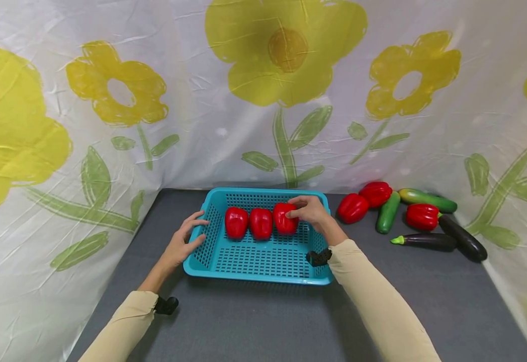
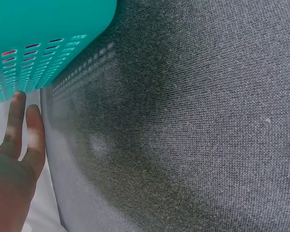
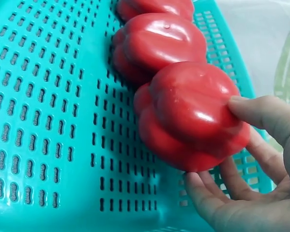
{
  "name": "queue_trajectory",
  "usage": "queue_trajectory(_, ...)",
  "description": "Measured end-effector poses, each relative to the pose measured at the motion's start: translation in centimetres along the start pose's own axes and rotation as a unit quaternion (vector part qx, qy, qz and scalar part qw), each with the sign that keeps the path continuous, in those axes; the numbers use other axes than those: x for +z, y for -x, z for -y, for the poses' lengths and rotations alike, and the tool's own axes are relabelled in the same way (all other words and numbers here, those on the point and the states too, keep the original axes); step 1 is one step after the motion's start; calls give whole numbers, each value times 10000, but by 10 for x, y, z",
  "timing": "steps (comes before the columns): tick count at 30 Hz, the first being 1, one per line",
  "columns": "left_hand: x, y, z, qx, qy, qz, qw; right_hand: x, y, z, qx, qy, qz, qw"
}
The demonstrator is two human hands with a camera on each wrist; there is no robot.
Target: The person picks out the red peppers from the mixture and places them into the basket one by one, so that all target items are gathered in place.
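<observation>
Inside a blue perforated plastic basket [image 1: 254, 276], three red bell peppers stand in a row along its far side. My right hand [image 1: 309, 211] grips the rightmost bell pepper [image 1: 285, 219]; in the right wrist view the thumb lies on top of this pepper [image 3: 193, 111] and the fingers curl round its side and underneath. Beside it are the middle bell pepper [image 1: 261, 224] and the left bell pepper [image 1: 236, 222]. At the basket's left rim my left hand [image 1: 181, 245] rests with fingers spread, the fingertips right at the rim and wall.
On the grey table [image 1: 254, 322], right of the basket, lie more red bell peppers [image 1: 352, 208], a cucumber [image 1: 387, 213], a yellow-green cucumber [image 1: 428, 200] and two eggplants, one [image 1: 428, 242] in front of the other [image 1: 462, 238]. A white flowered curtain [image 1: 191, 100] hangs behind.
</observation>
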State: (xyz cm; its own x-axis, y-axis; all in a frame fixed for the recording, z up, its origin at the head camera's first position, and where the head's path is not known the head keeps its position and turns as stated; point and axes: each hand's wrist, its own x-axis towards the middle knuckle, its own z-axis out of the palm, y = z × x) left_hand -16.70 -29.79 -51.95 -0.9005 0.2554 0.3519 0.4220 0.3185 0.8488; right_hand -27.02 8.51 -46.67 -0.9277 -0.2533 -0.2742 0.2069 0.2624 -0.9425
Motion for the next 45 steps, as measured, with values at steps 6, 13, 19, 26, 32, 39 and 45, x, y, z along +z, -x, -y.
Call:
queue_trajectory(6, 0, 0, 0, 21, 3, -8, 10000, 2, -1, -4, 77, 45, -14, 10000)
queue_trajectory(13, -1, -2, 0, -8, -13, -33, 10000, 4, -2, -5, 188, 19, 4, 9998)
queue_trajectory(19, -1, -2, 3, -72, -40, -15, 10000, 4, -2, -7, 271, 31, 23, 9996)
queue_trajectory(26, -1, -3, 5, -49, -32, -19, 10000, 4, -3, -8, 330, 44, 70, 9994)
queue_trajectory(32, 0, -1, 5, -14, -23, 26, 10000, 2, -1, -6, 332, -25, 362, 9988)
queue_trajectory(39, 0, -1, 3, 66, -21, 3, 10000, -7, 5, 1, 176, 302, 738, 9967)
queue_trajectory(45, 1, 0, 3, 51, -39, -29, 10000, -16, 14, 11, -8, 451, 946, 9945)
